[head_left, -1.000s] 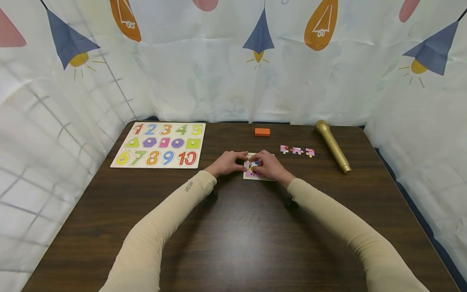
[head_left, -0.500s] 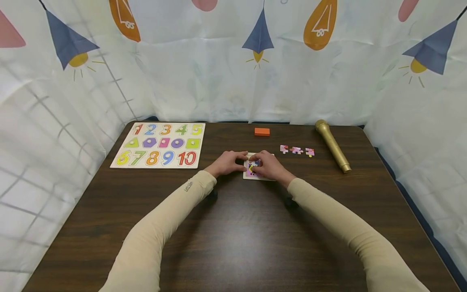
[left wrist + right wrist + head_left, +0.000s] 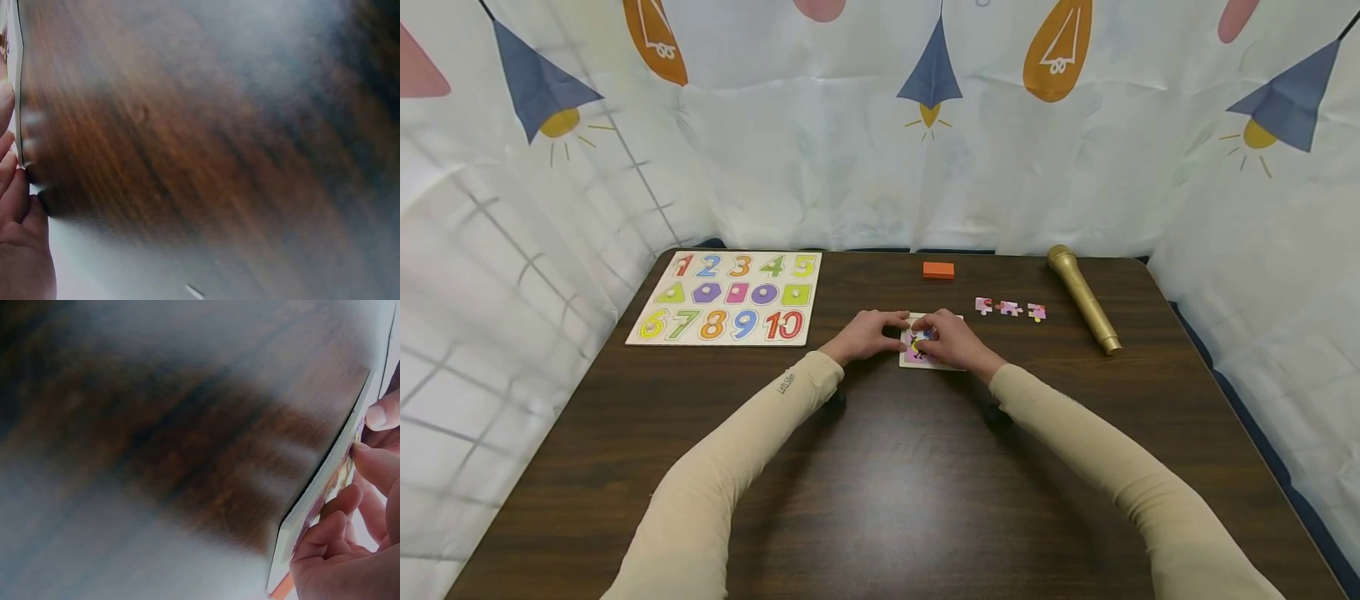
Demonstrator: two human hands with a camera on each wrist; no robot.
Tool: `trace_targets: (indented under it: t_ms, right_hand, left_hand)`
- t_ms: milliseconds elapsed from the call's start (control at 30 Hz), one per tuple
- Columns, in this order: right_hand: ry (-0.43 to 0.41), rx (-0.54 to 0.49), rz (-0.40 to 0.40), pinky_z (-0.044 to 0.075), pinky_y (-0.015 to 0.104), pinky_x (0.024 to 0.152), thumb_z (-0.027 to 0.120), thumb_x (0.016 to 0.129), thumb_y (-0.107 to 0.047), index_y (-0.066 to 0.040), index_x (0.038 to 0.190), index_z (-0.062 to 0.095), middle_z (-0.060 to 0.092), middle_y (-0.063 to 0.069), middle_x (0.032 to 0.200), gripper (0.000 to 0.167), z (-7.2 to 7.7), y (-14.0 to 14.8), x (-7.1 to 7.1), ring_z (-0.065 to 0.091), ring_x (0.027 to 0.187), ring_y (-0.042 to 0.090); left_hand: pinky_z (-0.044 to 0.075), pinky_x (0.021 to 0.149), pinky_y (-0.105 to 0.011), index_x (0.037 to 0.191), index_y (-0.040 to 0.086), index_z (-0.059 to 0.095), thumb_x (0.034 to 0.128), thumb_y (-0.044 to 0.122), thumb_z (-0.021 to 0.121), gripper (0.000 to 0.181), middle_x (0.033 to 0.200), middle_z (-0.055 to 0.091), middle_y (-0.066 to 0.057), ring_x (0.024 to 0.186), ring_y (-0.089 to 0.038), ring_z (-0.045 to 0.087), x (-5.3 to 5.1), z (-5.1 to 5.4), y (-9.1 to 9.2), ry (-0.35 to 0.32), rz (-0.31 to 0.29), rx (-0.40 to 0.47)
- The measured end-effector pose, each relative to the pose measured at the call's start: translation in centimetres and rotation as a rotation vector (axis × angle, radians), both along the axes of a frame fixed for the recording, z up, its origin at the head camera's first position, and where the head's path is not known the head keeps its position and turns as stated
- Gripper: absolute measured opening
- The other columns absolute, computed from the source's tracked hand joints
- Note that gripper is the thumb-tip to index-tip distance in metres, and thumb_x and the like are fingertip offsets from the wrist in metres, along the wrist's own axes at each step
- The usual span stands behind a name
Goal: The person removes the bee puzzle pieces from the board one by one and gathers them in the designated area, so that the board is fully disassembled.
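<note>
Centrally placed, a small picture puzzle (image 3: 913, 361)

It lies flat on the dark table (image 3: 887, 500). The left hand (image 3: 872, 335), thumb and forefinger apart, touches its left edge without gripping. The right hand (image 3: 957, 342) covers its right part, fingers bent; whether they pinch a piece, I cannot tell. Rightward lie three jigsaw pieces (image 3: 1009, 308), then a gold microphone-shaped stick (image 3: 1084, 300); on the far side, an orange block (image 3: 938, 271); left, a number board (image 3: 688, 292).

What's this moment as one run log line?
left grip: at puzzle board, left edge | right grip: fingertips on puzzle board, pinch unclear | loose puzzle pieces: three, right | orange block: behind
</note>
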State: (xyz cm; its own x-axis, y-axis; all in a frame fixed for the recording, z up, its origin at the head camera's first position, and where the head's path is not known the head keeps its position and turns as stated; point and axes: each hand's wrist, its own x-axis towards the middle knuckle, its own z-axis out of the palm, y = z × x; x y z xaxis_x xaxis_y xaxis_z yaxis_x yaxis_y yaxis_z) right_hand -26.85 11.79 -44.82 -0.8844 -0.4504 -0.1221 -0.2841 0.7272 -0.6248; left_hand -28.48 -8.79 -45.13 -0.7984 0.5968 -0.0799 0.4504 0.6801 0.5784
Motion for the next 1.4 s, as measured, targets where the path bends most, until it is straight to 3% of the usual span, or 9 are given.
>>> trace_targets:
  t_ms: [733,1033,1400]
  right_hand:
    - [0.057,-0.03,0.047,0.047,0.037,0.081,0.069,0.092,-0.019,-0.007,0.118,0.07,0.058,0.012,0.113,0.028,-0.3,0.6,-0.1,0.053,0.094,0.024]
    - [0.048,-0.053,0.04,0.052,0.037,0.081,0.069,0.093,-0.018,-0.009,0.119,0.07,0.057,0.011,0.114,0.028,-0.1,0.8,0.1,0.06,0.092,0.023]
    - [0.086,-0.035,0.004,0.049,0.035,0.078,0.071,0.091,-0.022,-0.013,0.118,0.072,0.059,0.007,0.114,0.028,0.5,1.7,-0.1,0.054,0.088,0.022]
  left_hand:
    - [0.035,0.111,-0.039,0.13,0.007,0.065,0.0895,0.026,0.073,0.045,0.147,0.048,-0.004,0.135,-0.024,0.045,-0.1,0.1,0.0,-0.014,0.009,0.008]
    - [0.035,0.111,-0.039,0.13,0.007,0.064,0.0896,0.026,0.072,0.045,0.148,0.048,-0.004,0.136,-0.024,0.044,-0.1,0.2,0.1,-0.012,0.008,0.007]
    - [0.033,0.112,-0.041,0.13,0.008,0.064,0.0899,0.027,0.072,0.045,0.148,0.047,-0.004,0.137,-0.024,0.042,-0.2,-0.1,0.2,-0.03,0.019,0.004]
